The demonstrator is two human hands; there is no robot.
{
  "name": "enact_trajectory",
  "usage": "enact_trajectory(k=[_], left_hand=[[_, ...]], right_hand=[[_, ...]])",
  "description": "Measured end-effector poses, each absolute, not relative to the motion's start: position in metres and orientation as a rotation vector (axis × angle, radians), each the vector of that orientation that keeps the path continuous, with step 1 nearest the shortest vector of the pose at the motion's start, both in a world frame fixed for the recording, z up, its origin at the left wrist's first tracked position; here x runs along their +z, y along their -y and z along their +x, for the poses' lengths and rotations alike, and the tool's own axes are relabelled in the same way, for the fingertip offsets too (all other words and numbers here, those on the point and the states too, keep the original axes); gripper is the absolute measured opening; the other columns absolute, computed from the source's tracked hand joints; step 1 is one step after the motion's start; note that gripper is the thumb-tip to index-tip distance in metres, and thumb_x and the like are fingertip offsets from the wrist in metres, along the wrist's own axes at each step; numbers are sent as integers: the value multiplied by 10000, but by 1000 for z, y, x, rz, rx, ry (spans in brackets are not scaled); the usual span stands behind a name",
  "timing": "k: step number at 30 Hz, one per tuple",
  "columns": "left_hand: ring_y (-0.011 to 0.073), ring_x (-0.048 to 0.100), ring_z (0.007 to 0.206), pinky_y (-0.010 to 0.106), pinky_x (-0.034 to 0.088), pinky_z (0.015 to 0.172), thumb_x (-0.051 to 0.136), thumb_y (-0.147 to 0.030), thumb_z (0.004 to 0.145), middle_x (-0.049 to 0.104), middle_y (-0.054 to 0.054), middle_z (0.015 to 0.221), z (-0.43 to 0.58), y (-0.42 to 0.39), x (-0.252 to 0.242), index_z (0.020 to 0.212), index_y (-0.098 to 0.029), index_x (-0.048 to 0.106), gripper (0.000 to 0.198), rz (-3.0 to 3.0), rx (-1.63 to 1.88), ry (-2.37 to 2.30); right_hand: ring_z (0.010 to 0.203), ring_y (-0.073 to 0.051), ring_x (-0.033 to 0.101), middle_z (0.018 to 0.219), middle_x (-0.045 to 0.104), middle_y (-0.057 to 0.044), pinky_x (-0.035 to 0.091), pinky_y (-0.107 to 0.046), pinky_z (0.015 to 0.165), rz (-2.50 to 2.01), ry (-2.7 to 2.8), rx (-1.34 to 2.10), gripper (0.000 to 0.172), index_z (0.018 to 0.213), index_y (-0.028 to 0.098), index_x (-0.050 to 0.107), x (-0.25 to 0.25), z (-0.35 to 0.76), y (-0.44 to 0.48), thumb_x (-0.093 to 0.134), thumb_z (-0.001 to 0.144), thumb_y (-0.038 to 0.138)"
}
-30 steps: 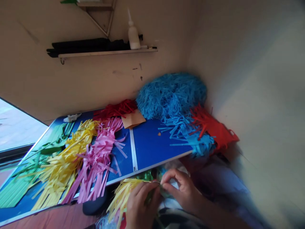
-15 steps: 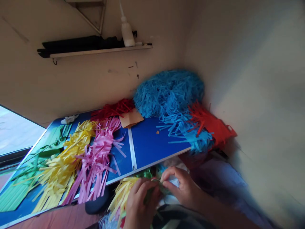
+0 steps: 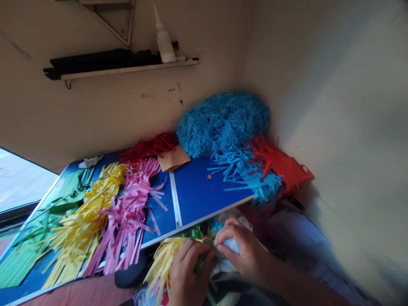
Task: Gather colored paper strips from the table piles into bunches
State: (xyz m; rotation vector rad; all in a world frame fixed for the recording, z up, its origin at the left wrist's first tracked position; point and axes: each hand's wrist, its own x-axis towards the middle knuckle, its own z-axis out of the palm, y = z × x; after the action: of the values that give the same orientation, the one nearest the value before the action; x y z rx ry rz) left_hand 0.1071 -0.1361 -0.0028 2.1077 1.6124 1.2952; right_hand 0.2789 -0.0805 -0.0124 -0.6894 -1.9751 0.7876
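Both hands are close together below the table's front edge. My left hand (image 3: pixel 190 270) has its fingers curled around a dull green strip (image 3: pixel 200 261), which looks like paper. The thumb and fingers of my right hand (image 3: pixel 240 244) pinch the same strip a little to the right. Much of the strip is hidden by the fingers. A bunch of pale yellow fringed paper (image 3: pixel 162 257) hangs beside my left hand. Behind my right hand lies something whitish (image 3: pixel 231 245), partly covered by the fingers.
On the blue table (image 3: pixel 207 182) lie green (image 3: pixel 24 259), yellow (image 3: pixel 86 212) and pink fringed paper (image 3: pixel 135 199), plus an orange paper piece (image 3: pixel 174 159). A large blue shredded heap (image 3: pixel 223 123) and a red fringed piece (image 3: pixel 287 168) fill the corner. A white bottle (image 3: pixel 165 44) stands on the wall shelf.
The view has shifted slightly, so the table and shelf sit a little further left. Both hands stay nearly in place, with the fingers still closed on the green strip.
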Motion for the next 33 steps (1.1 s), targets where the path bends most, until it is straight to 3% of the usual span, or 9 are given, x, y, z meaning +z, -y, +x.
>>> enact_trajectory(k=[17, 21, 26, 33], left_hand=[[127, 652, 685, 215, 522, 618, 602, -164, 875, 665, 0, 738, 113, 137, 1, 820, -217, 617, 78, 2105, 1255, -1587], [137, 628, 644, 242, 504, 603, 590, -149, 866, 654, -5, 707, 116, 137, -6, 811, -221, 605, 91, 2132, 1324, -1656], [138, 618, 653, 269, 489, 659, 610, -125, 855, 682, -14, 725, 117, 135, -6, 843, -229, 619, 105, 2252, 1350, -1577], [149, 643, 744, 253, 513, 673, 624, -187, 873, 684, 12, 806, 107, 138, -6, 890, -228, 635, 45, 2124, 1188, -1567]], right_hand=[[778, -153, 624, 825, 690, 11, 455, -339, 810, -648, 1946, 828, 181, 925, 236, 521, -8, 281, 80, 573, 866, 73], [784, -148, 644, 856, 696, 1, 443, -355, 857, -556, 1969, 689, 208, 936, 227, 518, -11, 278, 82, 521, 871, 30], [792, -162, 614, 811, 673, 5, 467, -326, 804, -721, 1954, 877, 180, 912, 238, 544, -13, 282, 82, 565, 862, 67], [903, -196, 576, 835, 682, 6, 432, -366, 869, -785, 1935, 947, 207, 925, 248, 571, -19, 287, 81, 602, 823, 71]])
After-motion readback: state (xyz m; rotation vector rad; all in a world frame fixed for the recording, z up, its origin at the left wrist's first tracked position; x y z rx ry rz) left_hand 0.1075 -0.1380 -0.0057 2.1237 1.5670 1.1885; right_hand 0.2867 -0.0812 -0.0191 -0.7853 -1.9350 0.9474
